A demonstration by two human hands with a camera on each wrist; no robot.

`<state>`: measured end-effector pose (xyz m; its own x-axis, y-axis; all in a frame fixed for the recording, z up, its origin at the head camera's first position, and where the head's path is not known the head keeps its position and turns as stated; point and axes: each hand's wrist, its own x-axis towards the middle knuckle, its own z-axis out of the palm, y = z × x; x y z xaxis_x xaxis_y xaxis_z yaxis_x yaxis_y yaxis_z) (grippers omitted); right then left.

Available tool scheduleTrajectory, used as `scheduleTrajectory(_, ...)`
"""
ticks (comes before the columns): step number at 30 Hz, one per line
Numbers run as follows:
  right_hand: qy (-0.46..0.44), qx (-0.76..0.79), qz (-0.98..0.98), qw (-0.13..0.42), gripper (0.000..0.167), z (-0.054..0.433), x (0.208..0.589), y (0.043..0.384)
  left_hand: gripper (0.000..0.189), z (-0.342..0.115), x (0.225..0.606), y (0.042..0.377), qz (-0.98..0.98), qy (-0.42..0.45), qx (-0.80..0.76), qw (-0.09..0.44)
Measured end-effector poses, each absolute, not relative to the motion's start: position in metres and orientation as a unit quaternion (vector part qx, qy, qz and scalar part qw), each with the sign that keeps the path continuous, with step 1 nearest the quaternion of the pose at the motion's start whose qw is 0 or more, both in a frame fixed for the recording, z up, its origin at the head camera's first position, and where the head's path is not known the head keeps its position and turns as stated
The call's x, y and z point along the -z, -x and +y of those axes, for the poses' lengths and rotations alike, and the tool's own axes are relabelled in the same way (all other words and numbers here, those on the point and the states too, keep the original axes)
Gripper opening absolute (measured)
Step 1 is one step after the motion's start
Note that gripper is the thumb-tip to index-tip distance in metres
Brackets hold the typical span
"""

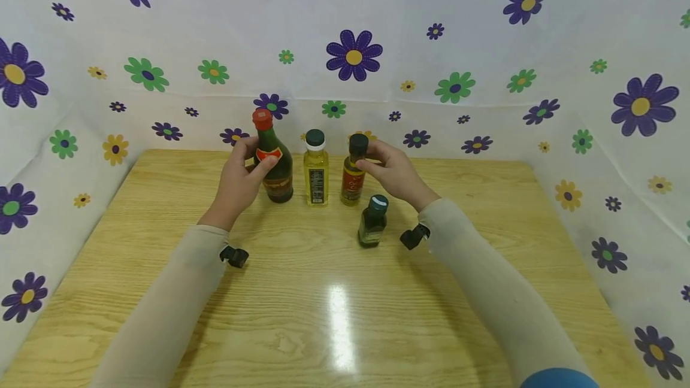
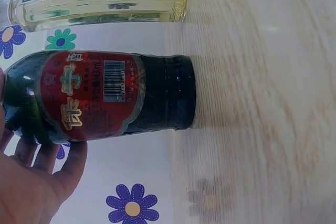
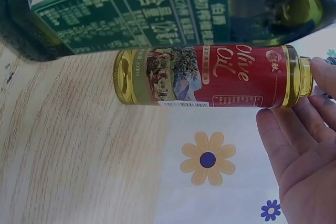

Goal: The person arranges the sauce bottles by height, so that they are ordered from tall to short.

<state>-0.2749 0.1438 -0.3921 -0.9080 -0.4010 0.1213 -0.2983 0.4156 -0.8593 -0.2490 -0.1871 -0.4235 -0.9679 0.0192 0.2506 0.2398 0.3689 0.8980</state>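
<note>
- Pale sleeves (image 1: 162, 310) cross the wooden table (image 1: 269, 316), head view; left hand (image 1: 237, 178) grips a red-capped bottle (image 1: 279, 183), right hand (image 1: 400, 173) pinches an olive oil bottle (image 1: 353, 183) by the neck, yellow bottle (image 1: 316, 175) between.
- Left wrist: gold Chinese characters and a barcode (image 2: 114, 81) mark the red-capped bottle's red label (image 2: 97, 116).
- Right wrist: green bottle (image 3: 157, 11) bears white Chinese characters; beyond, print reads "Olive Oil" and "200ml."

We have a pale wood-grain table (image 1: 280, 310), white floral cloth (image 1: 302, 23) standing behind its far edge and along its left and right edges — print is purple, green and yellow-orange flowers. We note a horizontal crease (image 1: 388, 100) above the far edge, some wrinkles past the left edge. Large purple flower (image 1: 354, 57) above the far edge's middle. We log a bright reflected streak (image 1: 341, 328) between the side edges — glossy surface.
</note>
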Motion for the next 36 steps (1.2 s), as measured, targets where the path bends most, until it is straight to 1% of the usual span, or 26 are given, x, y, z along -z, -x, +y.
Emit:
scheduleTrajectory(8,0.217,0.474,0.852,0.05,0.035,0.145,0.392,0.275,0.059,-0.187,0.424,0.249,-0.822,0.074,0.557,0.094)
scheduleTrajectory(18,0.232,0.47,0.85,0.047,0.032,0.145,0.389,0.274,0.059,-0.186,0.421,0.246,-0.823,0.074,0.555,0.094)
scheduleTrajectory(24,0.233,0.468,0.85,0.056,0.042,0.147,0.383,0.274,0.061,-0.186,0.422,0.249,-0.825,0.07,0.553,0.089)
scheduleTrajectory(27,0.237,0.472,0.848,0.043,0.046,0.153,0.378,0.272,0.061,-0.185,0.423,0.249,-0.824,0.069,0.555,0.088)
scheduleTrajectory(32,0.228,0.487,0.843,0.005,0.042,0.167,0.368,0.26,0.061,-0.184,0.423,0.25,-0.823,0.068,0.556,0.09)
scheduleTrajectory(36,0.22,0.516,0.828,0.001,0.037,0.182,0.361,0.24,0.06,-0.184,0.423,0.25,-0.822,0.066,0.558,0.092)
